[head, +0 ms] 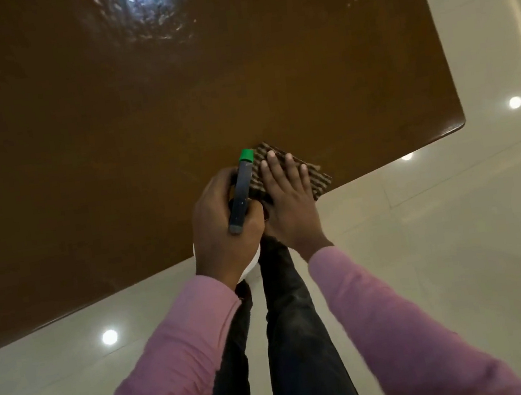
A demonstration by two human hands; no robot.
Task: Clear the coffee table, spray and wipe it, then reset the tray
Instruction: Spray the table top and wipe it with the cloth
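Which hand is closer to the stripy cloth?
Right. The right hand lies flat on the stripy cloth; the left hand is just beside it, gripping the spray bottle.

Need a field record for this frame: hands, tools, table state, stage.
left hand: grips the spray bottle, green nozzle pointing away over the table
right hand: flat, fingers straight, pressing on the cloth
cloth: folded, striped, lying on the coffee table by its near edge, toward the right corner
coffee table: brown, glossy; wet-looking patch at the far side
tray: not in view
floor: pale glossy tiles
stage: probably wiping, spray bottle in hand
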